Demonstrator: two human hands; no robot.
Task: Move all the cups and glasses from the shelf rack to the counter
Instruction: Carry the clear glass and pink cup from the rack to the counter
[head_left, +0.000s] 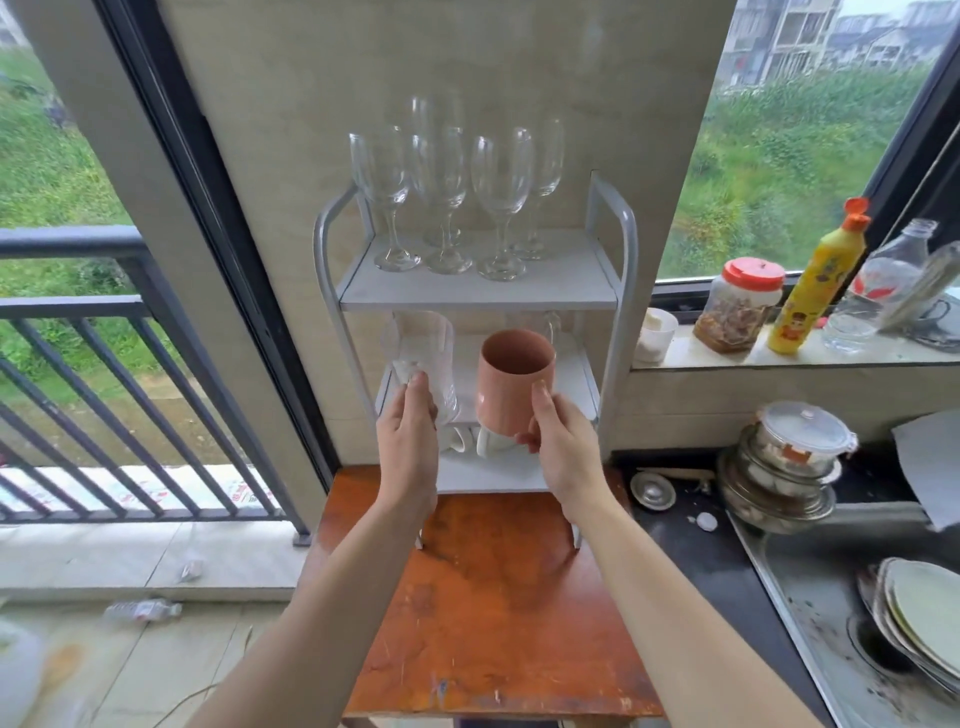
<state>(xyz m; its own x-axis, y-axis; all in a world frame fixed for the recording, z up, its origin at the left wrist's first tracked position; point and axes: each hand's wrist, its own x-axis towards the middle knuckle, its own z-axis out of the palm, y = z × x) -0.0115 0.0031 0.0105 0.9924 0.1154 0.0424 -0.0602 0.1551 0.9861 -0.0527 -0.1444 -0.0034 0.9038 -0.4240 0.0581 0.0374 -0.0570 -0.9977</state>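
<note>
A white three-tier shelf rack (626, 244) stands on an orange wooden counter (498, 613). Several clear wine glasses (501, 202) stand on its top shelf. My left hand (408, 441) grips a clear glass tumbler (423, 358) in front of the middle shelf. My right hand (558, 441) holds a pink cup (511, 382) beside it, lifted off the shelf. Small white cups (475, 439) lie on the bottom shelf behind the hands. Another clear glass (545, 325) shows dimly at the back of the middle shelf.
A steel sink (831, 623) with stacked plates (919, 618) is at the right. Stacked bowls with a lidded container (789, 467) sit beside it. Jars and bottles (815, 280) line the window sill. A balcony railing (78, 389) is at the left.
</note>
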